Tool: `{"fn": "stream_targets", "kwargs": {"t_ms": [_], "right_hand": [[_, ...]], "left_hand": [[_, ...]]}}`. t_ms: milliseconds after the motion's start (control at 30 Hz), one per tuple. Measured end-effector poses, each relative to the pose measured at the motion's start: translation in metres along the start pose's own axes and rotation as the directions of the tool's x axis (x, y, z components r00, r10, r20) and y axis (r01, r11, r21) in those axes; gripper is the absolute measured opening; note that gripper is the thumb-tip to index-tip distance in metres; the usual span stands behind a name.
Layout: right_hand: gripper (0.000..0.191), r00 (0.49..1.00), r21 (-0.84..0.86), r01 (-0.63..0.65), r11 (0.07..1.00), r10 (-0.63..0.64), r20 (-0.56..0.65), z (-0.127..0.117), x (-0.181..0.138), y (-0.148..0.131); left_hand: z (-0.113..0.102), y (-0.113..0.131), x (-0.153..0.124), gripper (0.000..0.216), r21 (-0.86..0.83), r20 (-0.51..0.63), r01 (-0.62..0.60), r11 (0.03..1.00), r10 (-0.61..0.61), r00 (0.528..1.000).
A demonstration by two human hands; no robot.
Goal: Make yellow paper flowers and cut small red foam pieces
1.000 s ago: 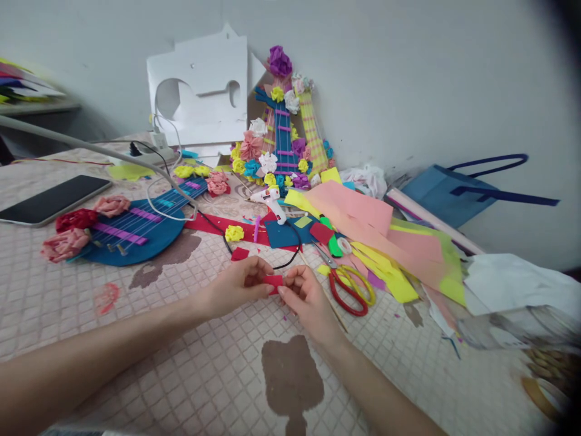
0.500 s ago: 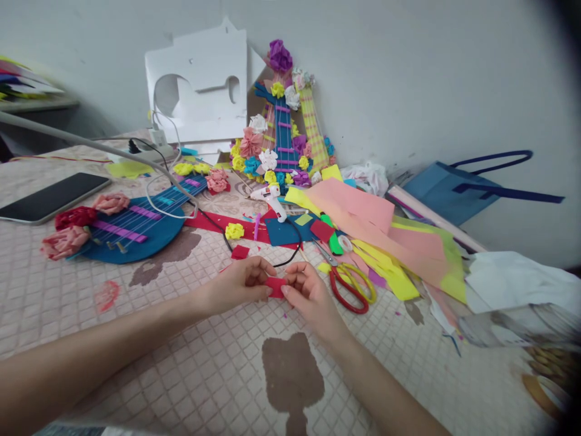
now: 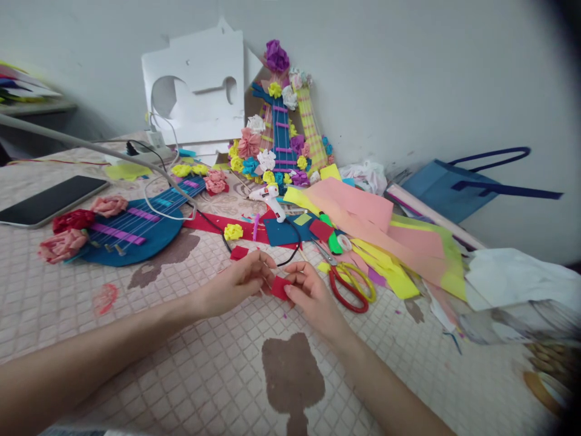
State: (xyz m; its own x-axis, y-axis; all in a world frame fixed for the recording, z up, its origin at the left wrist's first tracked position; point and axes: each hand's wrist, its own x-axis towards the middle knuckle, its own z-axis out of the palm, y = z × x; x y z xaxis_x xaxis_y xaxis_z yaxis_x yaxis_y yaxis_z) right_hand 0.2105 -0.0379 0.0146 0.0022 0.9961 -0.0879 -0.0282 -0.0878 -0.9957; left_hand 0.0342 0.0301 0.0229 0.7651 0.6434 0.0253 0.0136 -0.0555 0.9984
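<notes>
A small red square (image 3: 281, 287), of paper or felt, is pinched between the thumb and fingers of my right hand (image 3: 311, 290). My left hand (image 3: 242, 280) has its fingers curled at the square's left edge; its exact hold there is partly hidden. Just beyond the left hand lies another red piece (image 3: 239, 252), with a yellow paper flower (image 3: 233, 232) behind it. Scissors (image 3: 350, 284) with red and yellow handles rest to the right of my right hand. A white glue gun (image 3: 270, 200) lies farther back, its black cord curving toward my hands.
On the left are a blue paper guitar (image 3: 131, 242) with flowers and a phone (image 3: 52, 200). Decorated guitars (image 3: 284, 133) lean on the wall beside white foam board (image 3: 200, 79). Coloured sheets (image 3: 363, 206), a blue bag (image 3: 454, 188) and a tape roll (image 3: 544, 390) occupy the right.
The red square has turned and now shows more of its face in my right hand. My left thumb has drawn back from its front to its left edge.
</notes>
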Motion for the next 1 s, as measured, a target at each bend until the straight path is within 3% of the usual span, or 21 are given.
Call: {"fn": "stream_targets", "kwargs": {"t_ms": [67, 167, 333, 500, 633, 767, 900, 1000], "right_hand": [[0.024, 0.999, 0.020, -0.006, 1.000, 0.005, 0.035, -0.002, 0.001, 0.001], [0.025, 0.997, 0.039, -0.008, 0.999, 0.005, 0.073, -0.003, 0.001, 0.002], [0.025, 0.998, 0.142, -0.048, 0.989, 0.041, 0.053, 0.000, -0.001, 0.004], [0.024, 1.000, 0.125, -0.026, 0.992, 0.025, 0.006, 0.001, -0.001, 0.004], [0.025, 1.000, 0.003, 0.016, 1.000, -0.016, -0.015, 0.001, 0.000, 0.003], [0.026, 0.999, -0.070, 0.041, 0.997, -0.040, 0.013, 0.003, 0.000, 0.002], [0.023, 0.999, -0.092, 0.043, 0.995, -0.041, 0.027, 0.004, -0.001, 0.001], [0.019, 0.999, -0.063, 0.035, 0.997, -0.034, 0.020, 0.004, -0.002, 0.001]], "left_hand": [[0.000, 0.003, -0.002, 0.030, 0.102, 0.045, -0.060, 0.993, 0.056, 0.997], [0.003, 0.005, -0.004, 0.022, 0.271, 0.057, -0.060, 0.961, 0.046, 0.997], [0.009, 0.002, -0.004, 0.009, 0.329, -0.065, -0.061, 0.942, 0.087, 0.994], [0.010, 0.001, -0.004, 0.009, 0.367, -0.074, -0.067, 0.928, 0.101, 0.992], [0.012, -0.002, -0.003, 0.009, 0.306, -0.101, -0.058, 0.950, 0.093, 0.991], [0.012, -0.007, -0.001, 0.012, 0.122, -0.119, -0.014, 0.992, 0.028, 0.992], [0.012, -0.012, 0.001, 0.016, -0.038, -0.098, 0.067, 0.997, -0.071, 0.993], [0.013, -0.014, 0.001, 0.019, -0.103, -0.091, 0.069, 0.992, -0.079, 0.993]]}}
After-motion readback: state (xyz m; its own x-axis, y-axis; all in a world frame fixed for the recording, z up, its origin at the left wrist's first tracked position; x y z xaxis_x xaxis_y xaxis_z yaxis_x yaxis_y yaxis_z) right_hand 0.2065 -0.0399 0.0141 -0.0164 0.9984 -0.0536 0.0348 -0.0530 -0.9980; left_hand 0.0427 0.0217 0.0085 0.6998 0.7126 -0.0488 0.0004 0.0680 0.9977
